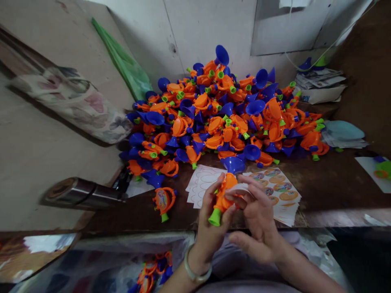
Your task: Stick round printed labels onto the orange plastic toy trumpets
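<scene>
My left hand (207, 230) is wrapped around an orange toy trumpet (228, 181) with a blue bell pointing away and a lime-green mouthpiece toward me. Close over its side, my right hand (259, 221) holds a curled white-edged sticker (240, 188) at the fingertips, its thumb spread apart. Fingers partly hide where sticker and toy meet. Right of the hands lie sheets of orange oval stickers (282, 191); to the left are white sheets with empty oval outlines (204, 181). A finished-looking toy trumpet (163, 199) with a picture on its side rests farther left.
A large heap of toy trumpets (214, 126) covers the back of the dark table (330, 195). A steel flask (82, 193) lies at left, below a hanging floral cloth bag (79, 97). Below the table edge, a lined container (100, 260) holds more trumpets. Stacked papers (320, 87) stand at back right.
</scene>
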Tool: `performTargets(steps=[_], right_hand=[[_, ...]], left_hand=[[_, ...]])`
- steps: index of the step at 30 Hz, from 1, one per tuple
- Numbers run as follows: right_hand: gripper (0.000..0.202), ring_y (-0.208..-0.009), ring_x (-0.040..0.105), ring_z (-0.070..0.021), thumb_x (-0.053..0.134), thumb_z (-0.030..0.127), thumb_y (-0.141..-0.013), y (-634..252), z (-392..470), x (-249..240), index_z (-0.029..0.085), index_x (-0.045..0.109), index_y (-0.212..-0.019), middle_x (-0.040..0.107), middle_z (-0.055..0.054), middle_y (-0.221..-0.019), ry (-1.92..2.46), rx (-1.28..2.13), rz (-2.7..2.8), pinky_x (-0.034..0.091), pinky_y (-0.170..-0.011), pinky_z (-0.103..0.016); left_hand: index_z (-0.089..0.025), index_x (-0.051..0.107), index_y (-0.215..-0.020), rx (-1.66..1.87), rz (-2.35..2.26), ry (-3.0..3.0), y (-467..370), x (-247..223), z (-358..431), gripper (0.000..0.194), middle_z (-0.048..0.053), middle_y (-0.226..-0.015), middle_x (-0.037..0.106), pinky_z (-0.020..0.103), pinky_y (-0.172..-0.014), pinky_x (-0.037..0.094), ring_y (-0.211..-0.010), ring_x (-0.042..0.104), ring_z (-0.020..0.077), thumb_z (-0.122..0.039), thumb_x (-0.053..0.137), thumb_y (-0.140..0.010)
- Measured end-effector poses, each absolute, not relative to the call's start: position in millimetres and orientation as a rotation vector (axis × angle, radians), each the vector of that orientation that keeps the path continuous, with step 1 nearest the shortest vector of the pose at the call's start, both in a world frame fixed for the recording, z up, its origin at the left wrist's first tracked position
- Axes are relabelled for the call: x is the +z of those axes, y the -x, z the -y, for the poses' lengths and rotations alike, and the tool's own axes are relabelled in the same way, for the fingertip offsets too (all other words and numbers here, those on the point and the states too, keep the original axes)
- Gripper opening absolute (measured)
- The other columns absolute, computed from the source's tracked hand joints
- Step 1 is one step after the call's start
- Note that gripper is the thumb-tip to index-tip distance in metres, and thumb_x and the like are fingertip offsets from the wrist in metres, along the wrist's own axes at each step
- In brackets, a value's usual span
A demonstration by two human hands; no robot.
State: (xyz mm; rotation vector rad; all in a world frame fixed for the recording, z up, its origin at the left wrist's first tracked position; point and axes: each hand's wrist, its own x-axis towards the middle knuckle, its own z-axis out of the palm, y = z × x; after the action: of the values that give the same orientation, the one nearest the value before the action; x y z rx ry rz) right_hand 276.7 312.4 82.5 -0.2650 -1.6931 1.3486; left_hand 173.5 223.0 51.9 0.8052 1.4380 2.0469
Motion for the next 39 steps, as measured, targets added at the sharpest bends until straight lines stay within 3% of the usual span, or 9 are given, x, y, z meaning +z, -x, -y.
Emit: performTargets(steps=[2,5,8,13,19,24,30,39], right_hand=[[0.042,-0.114,0.074,-0.0254,0.078,0.041,-0.095,-278,-316,87,0.038,0.065,-0.136,0.059,-0.01,-0.147,0.237,1.424,1.596,0.069,-0.088,-0.044],[0.007,-0.077,0.072,-0.0155,0.078,0.034,-0.097,-276,-330,94,0.029,0.078,-0.102,0.074,-0.003,-0.098,0.415,1.385,1.512,0.064,-0.064,-0.026],[0.012,-0.062,0.067,-0.0133,0.083,0.036,-0.092,-273,-337,96,0.026,0.079,-0.087,0.072,0.001,-0.074,0.552,1.374,1.523,0.059,-0.053,-0.021],[0.009,-0.058,0.069,-0.0118,0.087,0.03,-0.085,-271,-335,99,0.025,0.079,-0.086,0.076,0.001,-0.075,0.578,1.438,1.545,0.06,-0.052,-0.02],[0.006,-0.059,0.071,-0.0123,0.084,0.023,-0.084,-272,-336,105,0.024,0.079,-0.084,0.076,0.002,-0.074,0.556,1.39,1.593,0.061,-0.053,-0.019],[0.007,-0.058,0.069,-0.0111,0.082,0.019,-0.085,-273,-334,105,0.025,0.079,-0.086,0.076,0.002,-0.073,0.547,1.368,1.619,0.058,-0.053,-0.017],[0.008,-0.057,0.066,-0.0099,0.081,0.018,-0.085,-274,-333,104,0.025,0.079,-0.087,0.076,0.003,-0.073,0.54,1.318,1.651,0.055,-0.053,-0.016],[0.013,-0.064,0.066,-0.0109,0.072,0.012,-0.093,-273,-334,103,0.024,0.072,-0.096,0.075,0.004,-0.078,0.421,0.863,1.885,0.054,-0.061,-0.02]], left_hand=[[-0.032,0.069,-0.143,2.067,-1.437,-0.714,-171,55,-224,0.055,0.011,-0.155,0.066,0.048,-0.118,0.055,-0.14,0.066,0.0325,-0.035,0.085,-0.09],[-0.037,0.068,-0.145,2.068,-1.232,-0.641,-170,61,-226,0.059,0.008,-0.155,0.067,0.044,-0.114,0.058,-0.137,0.069,0.0309,-0.033,0.086,-0.089],[-0.036,0.071,-0.142,2.06,-1.132,-0.656,-171,65,-225,0.058,0.009,-0.16,0.062,0.046,-0.116,0.056,-0.141,0.065,0.0339,-0.034,0.088,-0.086],[-0.033,0.073,-0.139,2.029,-1.127,-0.725,-171,70,-222,0.06,0.012,-0.163,0.059,0.053,-0.121,0.051,-0.146,0.06,0.0386,-0.036,0.091,-0.082],[-0.037,0.074,-0.138,2.043,-1.114,-0.786,-169,73,-223,0.056,0.009,-0.159,0.063,0.045,-0.116,0.056,-0.141,0.066,0.0337,-0.032,0.09,-0.085],[-0.035,0.075,-0.137,2.044,-1.151,-0.82,-170,74,-224,0.053,0.01,-0.16,0.062,0.048,-0.12,0.052,-0.144,0.063,0.0349,-0.031,0.088,-0.086],[-0.034,0.076,-0.136,2.075,-1.227,-0.832,-171,70,-223,0.045,0.008,-0.156,0.066,0.041,-0.119,0.053,-0.142,0.065,0.03,-0.031,0.083,-0.092],[-0.033,0.077,-0.133,2.105,-1.373,-0.94,-174,80,-222,0.036,0.008,-0.152,0.069,0.039,-0.117,0.055,-0.141,0.065,0.0298,-0.031,0.078,-0.097]])
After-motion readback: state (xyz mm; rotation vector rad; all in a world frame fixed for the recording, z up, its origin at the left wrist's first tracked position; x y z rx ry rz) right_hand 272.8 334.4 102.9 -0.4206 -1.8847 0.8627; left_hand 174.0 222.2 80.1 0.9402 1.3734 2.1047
